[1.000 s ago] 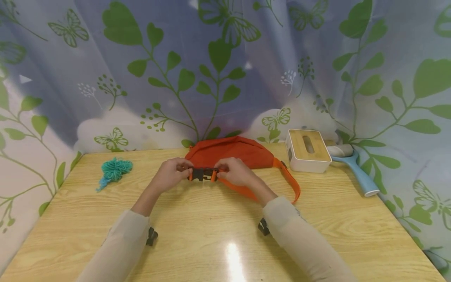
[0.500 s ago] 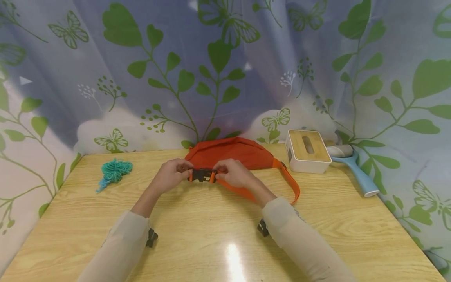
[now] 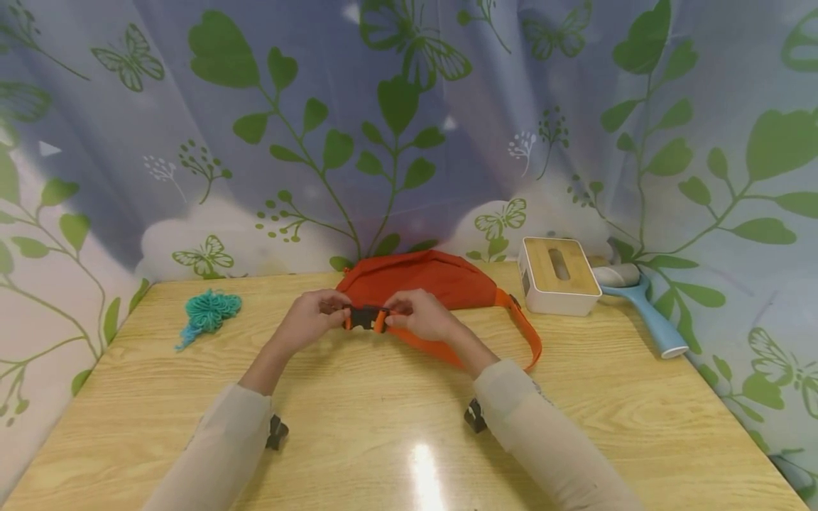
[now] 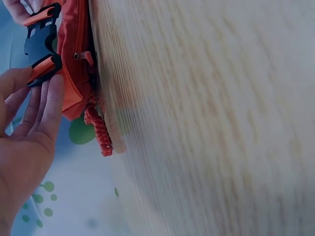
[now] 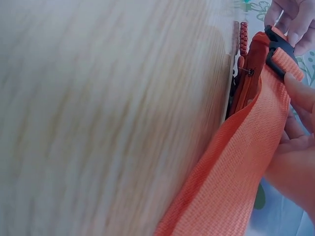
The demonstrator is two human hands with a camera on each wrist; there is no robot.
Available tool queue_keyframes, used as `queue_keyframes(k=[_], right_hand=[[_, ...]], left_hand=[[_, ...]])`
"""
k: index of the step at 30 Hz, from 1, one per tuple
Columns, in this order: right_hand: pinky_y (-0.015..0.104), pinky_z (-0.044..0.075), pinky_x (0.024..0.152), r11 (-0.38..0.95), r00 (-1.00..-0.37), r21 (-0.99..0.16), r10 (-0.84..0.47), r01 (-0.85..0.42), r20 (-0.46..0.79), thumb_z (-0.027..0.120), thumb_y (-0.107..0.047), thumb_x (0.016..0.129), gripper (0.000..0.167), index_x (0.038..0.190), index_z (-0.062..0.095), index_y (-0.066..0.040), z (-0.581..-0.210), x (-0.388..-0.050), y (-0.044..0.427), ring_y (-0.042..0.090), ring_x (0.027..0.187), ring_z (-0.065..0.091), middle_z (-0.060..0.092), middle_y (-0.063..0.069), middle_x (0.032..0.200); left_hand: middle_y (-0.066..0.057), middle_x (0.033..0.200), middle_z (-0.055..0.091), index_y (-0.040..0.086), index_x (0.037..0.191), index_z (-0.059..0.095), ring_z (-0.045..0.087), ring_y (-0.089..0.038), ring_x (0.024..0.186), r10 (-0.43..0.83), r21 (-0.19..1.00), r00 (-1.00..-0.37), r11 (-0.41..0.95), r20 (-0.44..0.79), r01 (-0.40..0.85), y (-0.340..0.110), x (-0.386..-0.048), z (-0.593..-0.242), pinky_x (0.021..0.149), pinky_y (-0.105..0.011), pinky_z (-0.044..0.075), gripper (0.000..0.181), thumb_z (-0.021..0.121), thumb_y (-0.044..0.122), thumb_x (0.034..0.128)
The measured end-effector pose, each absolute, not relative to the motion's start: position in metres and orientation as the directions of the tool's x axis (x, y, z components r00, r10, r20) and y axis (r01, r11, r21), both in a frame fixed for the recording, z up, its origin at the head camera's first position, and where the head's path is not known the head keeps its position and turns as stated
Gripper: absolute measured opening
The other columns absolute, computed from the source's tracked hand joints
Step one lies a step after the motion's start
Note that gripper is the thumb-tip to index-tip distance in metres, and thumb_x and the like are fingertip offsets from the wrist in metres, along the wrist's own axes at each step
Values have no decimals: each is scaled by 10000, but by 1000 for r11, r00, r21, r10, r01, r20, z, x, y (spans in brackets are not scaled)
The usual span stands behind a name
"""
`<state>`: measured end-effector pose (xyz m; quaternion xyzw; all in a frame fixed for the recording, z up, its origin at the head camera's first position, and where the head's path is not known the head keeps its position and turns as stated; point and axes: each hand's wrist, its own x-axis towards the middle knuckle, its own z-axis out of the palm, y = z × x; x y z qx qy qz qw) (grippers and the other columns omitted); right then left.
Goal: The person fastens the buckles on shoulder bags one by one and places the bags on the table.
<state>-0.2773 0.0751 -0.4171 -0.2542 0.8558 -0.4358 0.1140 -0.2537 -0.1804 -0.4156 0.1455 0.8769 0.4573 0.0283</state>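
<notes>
An orange-red waist bag point(image 3: 418, 280) lies at the back of the table, its orange strap point(image 3: 527, 333) looping out to the right. In front of the bag, both hands hold its black side-release buckle point(image 3: 365, 317). My left hand point(image 3: 312, 321) pinches the left half by its end, where the webbing passes through. The right hand point(image 3: 422, 314) pinches the other end between thumb and fingers. In the left wrist view the buckle halves point(image 4: 40, 43) sit together, the prongs inside the socket. A braided red zipper pull point(image 4: 101, 132) hangs beside the bag.
Teal yarn point(image 3: 211, 312) lies at the left of the wooden table point(image 3: 358, 426). To the right stand a white tissue box point(image 3: 561, 275) with a wooden lid and a blue-handled lint roller point(image 3: 658, 323). A patterned curtain point(image 3: 307, 177) hangs behind the table.
The right hand has moved slightly left, bringing its buckle half into the left one; the gap between the halves has closed. The left hand has barely moved.
</notes>
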Motion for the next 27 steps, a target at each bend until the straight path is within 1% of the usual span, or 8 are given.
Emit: queue_keyframes(k=[3,6,8,10,15,20,27], right_hand=[[391,540,891,439,-841,-836,-539,-329,48,701,-125,977,169,1129,721,-56,-420,-280,75,208,1027,687,721,40,1035],[367,547,850,392,-841,-864,-538,-315,63,691,-122,983,171,1130,719,-39,-422,-282,76,194,978,691,718,52,1019],[350,545,835,374,-844,-878,-533,-298,60,688,-132,986,168,1126,722,-45,-422,-282,77,182,962,685,714,48,1017],[348,539,836,358,-846,-890,-530,-281,54,684,-144,990,169,1122,726,-46,-422,-282,77,185,957,676,712,52,1016],[377,528,895,330,-849,-911,-527,-247,39,676,-178,999,190,1122,739,-48,-421,-282,77,199,1007,662,724,64,1054],[397,525,930,325,-848,-914,-529,-241,35,668,-195,1005,199,1128,747,-59,-420,-280,77,198,1043,661,732,52,1077],[388,531,920,318,-846,-915,-532,-247,43,669,-184,1003,189,1127,752,-67,-419,-279,76,192,1040,664,731,36,1081]], left_hand=[[-127,1084,675,38,1196,710,653,-278,989,267,842,-962,502,65,196,-181,-254,-416,815,-468,557,258,686,188,987],[-128,1091,661,33,1209,700,648,-275,1004,253,863,-966,478,45,165,-182,-256,-417,845,-496,553,293,705,212,978],[-123,1087,657,35,1201,700,645,-276,1016,240,865,-970,478,36,151,-182,-257,-418,845,-485,552,306,730,222,961],[-115,1074,656,39,1186,701,641,-276,1015,227,864,-973,484,31,141,-181,-258,-418,823,-449,553,313,756,229,943],[-105,1038,654,46,1147,705,642,-274,981,211,853,-977,501,43,145,-180,-258,-419,771,-374,538,292,777,223,926],[-105,1024,655,42,1135,707,652,-271,962,211,850,-976,504,52,155,-180,-256,-418,767,-370,536,265,774,195,929],[-112,1017,669,31,1138,705,659,-260,937,212,854,-976,496,56,156,-180,-256,-417,779,-392,539,260,768,178,932]])
